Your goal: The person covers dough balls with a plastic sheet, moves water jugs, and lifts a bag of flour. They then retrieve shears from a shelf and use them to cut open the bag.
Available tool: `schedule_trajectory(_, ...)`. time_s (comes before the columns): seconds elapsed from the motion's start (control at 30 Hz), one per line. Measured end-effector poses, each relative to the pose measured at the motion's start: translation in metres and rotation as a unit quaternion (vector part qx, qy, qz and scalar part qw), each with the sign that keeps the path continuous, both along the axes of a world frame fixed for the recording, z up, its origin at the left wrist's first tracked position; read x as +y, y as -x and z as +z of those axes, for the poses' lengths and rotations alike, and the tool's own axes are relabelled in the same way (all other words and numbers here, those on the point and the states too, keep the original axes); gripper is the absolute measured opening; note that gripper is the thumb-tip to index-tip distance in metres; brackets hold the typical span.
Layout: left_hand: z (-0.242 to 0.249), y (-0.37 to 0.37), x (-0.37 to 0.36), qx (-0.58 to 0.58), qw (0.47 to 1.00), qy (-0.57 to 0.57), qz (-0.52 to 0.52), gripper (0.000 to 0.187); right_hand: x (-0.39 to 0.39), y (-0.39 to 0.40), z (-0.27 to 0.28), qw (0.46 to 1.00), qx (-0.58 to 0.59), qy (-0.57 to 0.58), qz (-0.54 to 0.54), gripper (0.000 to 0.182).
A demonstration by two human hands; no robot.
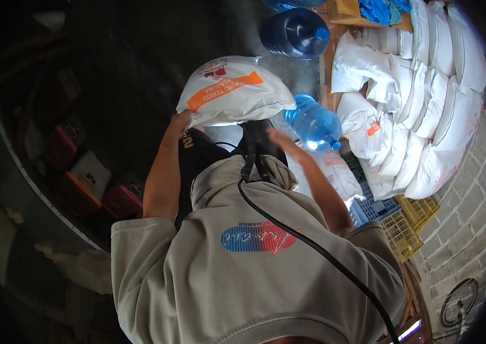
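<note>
A white flour sack (234, 92) with an orange band and red lettering lies across the far end of my lap, its print upside down to me. At the sack's near left corner, my left hand (180, 122) is closed on the fabric. My right hand (281, 140) is apart from the sack, below its right end and close to my dark-clad leg. It is blurred, but its fingers look stretched out with nothing in them.
Blue water jugs (315, 124) stand to the right, with a darker jug (294, 33) further off. Beyond them rises a pile of white sacks (415, 109). Yellow crates (400, 232) sit below it. Red and orange boxes (79, 183) are at left. A black cable (312, 243) crosses my shirt.
</note>
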State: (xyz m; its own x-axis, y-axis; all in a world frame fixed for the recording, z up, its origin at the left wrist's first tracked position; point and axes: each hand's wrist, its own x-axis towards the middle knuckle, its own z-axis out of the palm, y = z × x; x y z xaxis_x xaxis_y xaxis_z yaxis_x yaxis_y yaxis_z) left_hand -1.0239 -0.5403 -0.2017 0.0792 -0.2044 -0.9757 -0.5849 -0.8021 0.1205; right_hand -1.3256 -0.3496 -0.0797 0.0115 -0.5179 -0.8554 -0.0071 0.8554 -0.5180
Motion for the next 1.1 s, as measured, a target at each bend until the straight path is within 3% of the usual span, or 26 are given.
schedule_trajectory(0.07, 0.002, -0.003, 0.001, 0.046, 0.999, 0.028, 0.004, 0.043, 0.075, -0.030, -0.083, 0.975, 0.162, -0.073, 0.132, 0.064)
schedule_trajectory(0.1, 0.003, -0.005, 0.002, 0.090, 0.994, 0.058, 0.019, 0.046, 0.094, -0.025, -0.113, 0.939, 0.199, -0.207, 0.190, 0.068)
schedule_trajectory(0.13, 0.003, -0.008, 0.000, 0.094, 0.994, 0.062, 0.011, 0.046, 0.075, -0.025, -0.092, 0.848, 0.225, -0.270, 0.397, 0.065)
schedule_trajectory(0.2, 0.000, -0.021, 0.006, 0.083, 0.985, 0.127, -0.078, 0.049, 0.059, -0.049, -0.065, 0.906, 0.288, -0.175, 0.256, 0.063)
schedule_trajectory(0.27, -0.020, -0.042, 0.012, 0.109, 0.978, 0.103, -0.149, 0.045, -0.021, -0.099, 0.020, 0.988, 0.145, -0.050, -0.025, 0.063)
schedule_trajectory(0.3, -0.026, -0.051, 0.006, 0.131, 0.963, 0.090, -0.216, 0.041, -0.043, -0.135, 0.047, 0.997, 0.045, 0.030, -0.062, 0.065)
schedule_trajectory(0.33, -0.019, -0.055, -0.001, 0.131, 0.963, 0.096, -0.216, 0.041, -0.056, -0.164, 0.062, 0.987, -0.053, 0.113, -0.099, 0.066)
schedule_trajectory(0.37, -0.001, -0.060, -0.007, 0.181, 0.967, 0.088, -0.156, 0.039, -0.061, -0.180, 0.061, 0.986, -0.052, 0.117, -0.103, 0.066)
schedule_trajectory(0.4, 0.020, -0.068, -0.012, 0.231, 0.965, 0.074, -0.098, 0.037, -0.061, -0.196, 0.060, 0.990, 0.022, 0.073, 0.115, 0.066)
schedule_trajectory(0.43, 0.044, -0.073, -0.022, 0.230, 0.968, 0.066, -0.075, 0.033, -0.059, -0.206, 0.059, 0.940, 0.097, 0.023, 0.327, 0.067)
schedule_trajectory(0.47, 0.050, -0.084, -0.028, 0.235, 0.966, 0.073, -0.079, 0.033, -0.055, -0.202, 0.040, 0.918, 0.207, -0.061, 0.333, 0.065)
schedule_trajectory(0.5, 0.053, -0.094, -0.039, 0.222, 0.972, 0.064, -0.054, 0.033, -0.032, -0.194, 0.010, 0.843, 0.413, -0.070, 0.338, 0.064)
schedule_trajectory(0.53, 0.054, -0.104, -0.049, 0.204, 0.977, 0.055, -0.029, 0.032, -0.013, -0.179, -0.012, 0.806, 0.491, -0.066, 0.324, 0.060)
schedule_trajectory(0.57, 0.054, -0.112, -0.056, 0.201, 0.977, 0.064, -0.027, 0.032, -0.028, -0.165, 0.002, 0.872, 0.385, -0.156, 0.259, 0.062)
schedule_trajectory(0.6, 0.055, -0.120, -0.059, 0.185, 0.979, 0.085, 0.007, 0.032, -0.013, -0.151, -0.021, 0.930, 0.315, -0.117, 0.148, 0.064)
schedule_trajectory(0.7, 0.051, -0.124, -0.059, 0.168, 0.980, 0.104, 0.025, 0.035, -0.020, -0.137, -0.019, 0.968, 0.237, -0.070, 0.039, 0.067)
schedule_trajectory(0.77, 0.035, -0.108, -0.056, 0.151, 0.982, 0.112, -0.001, 0.038, -0.022, -0.126, -0.030, 0.913, 0.399, -0.007, 0.091, 0.069)
schedule_trajectory(0.8, 0.023, -0.097, -0.049, 0.137, 0.983, 0.121, -0.015, 0.040, -0.028, -0.118, -0.029, 0.911, 0.402, 0.005, 0.088, 0.069)
schedule_trajectory(0.87, 0.024, -0.065, -0.031, 0.111, 0.982, 0.152, -0.031, 0.044, -0.049, -0.101, -0.024, 0.854, 0.507, -0.039, 0.115, 0.079)
schedule_trajectory(0.9, -0.086, -0.063, -0.004, 0.072, 0.987, 0.096, -0.107, 0.048, -0.059, -0.091, -0.018, 0.823, 0.547, -0.023, 0.151, 0.082)
schedule_trajectory(0.93, -0.008, -0.050, -0.013, 0.222, 0.968, 0.101, -0.061, 0.055, -0.069, -0.080, -0.015, 0.787, 0.589, -0.002, 0.184, 0.086)
schedule_trajectory(0.97, 0.058, -0.030, -0.025, 0.223, 0.964, 0.093, -0.111, 0.059, -0.078, -0.066, -0.015, 0.769, 0.600, -0.018, 0.221, 0.093)
schedule_trajectory(1.0, 0.019, -0.024, -0.006, 0.218, 0.950, 0.173, -0.140, 0.063, -0.095, -0.054, -0.012, 0.762, 0.583, -0.068, 0.274, 0.098)
schedule_trajectory(1.03, 0.064, -0.013, -0.017, 0.151, 0.953, 0.176, -0.196, 0.065, -0.100, -0.041, -0.025, 0.741, 0.593, -0.059, 0.309, 0.104)
schedule_trajectory(1.07, 0.093, -0.003, -0.023, 0.105, 0.964, 0.163, -0.181, 0.066, -0.113, -0.029, -0.030, 0.758, 0.553, -0.095, 0.332, 0.109)
schedule_trajectory(1.1, 0.033, 0.004, -0.002, -0.029, 0.966, 0.162, -0.197, 0.066, -0.122, -0.018, -0.040, 0.763, 0.525, -0.121, 0.357, 0.111)
